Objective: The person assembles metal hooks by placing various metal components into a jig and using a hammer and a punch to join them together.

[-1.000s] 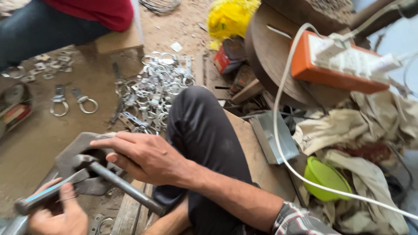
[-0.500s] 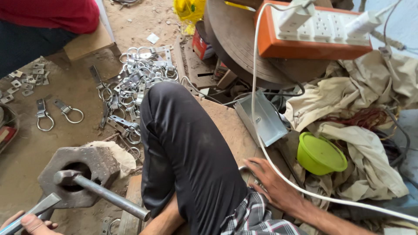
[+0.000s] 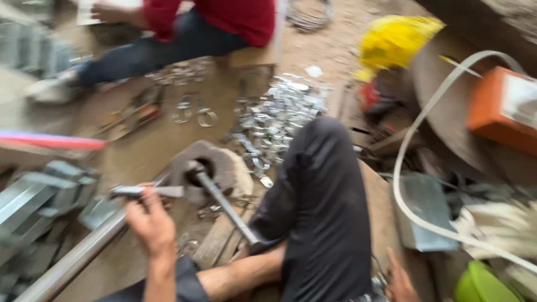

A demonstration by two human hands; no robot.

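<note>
- The person is sitting on the dirt floor (image 3: 140,151) with one knee (image 3: 319,168) raised in dark trousers; the picture is blurred by motion.
- The left hand (image 3: 150,223) is closing its fingers (image 3: 146,197) around a flat metal strip (image 3: 146,191), holding it just beside a round stone block (image 3: 215,168).
- A steel rod (image 3: 226,210) is standing in the block's hole and slanting down toward the person's leg.
- A long grey pipe (image 3: 72,260) is lying along the floor under the left hand, next to stacked grey metal channels (image 3: 39,196).
- The right hand (image 3: 400,282) is showing only partly at the bottom edge, near a grey metal tray (image 3: 428,215) and a white cable (image 3: 414,140); whether its fingers are open or closed cannot be told.
- A heap of shiny metal clamps (image 3: 279,112) is lying beyond the block.
- Another person in a red top (image 3: 235,17) is sitting at the top, well apart.
- An orange box (image 3: 500,109), a yellow bag (image 3: 394,39) and a green bowl (image 3: 481,285) are lying at the right.
</note>
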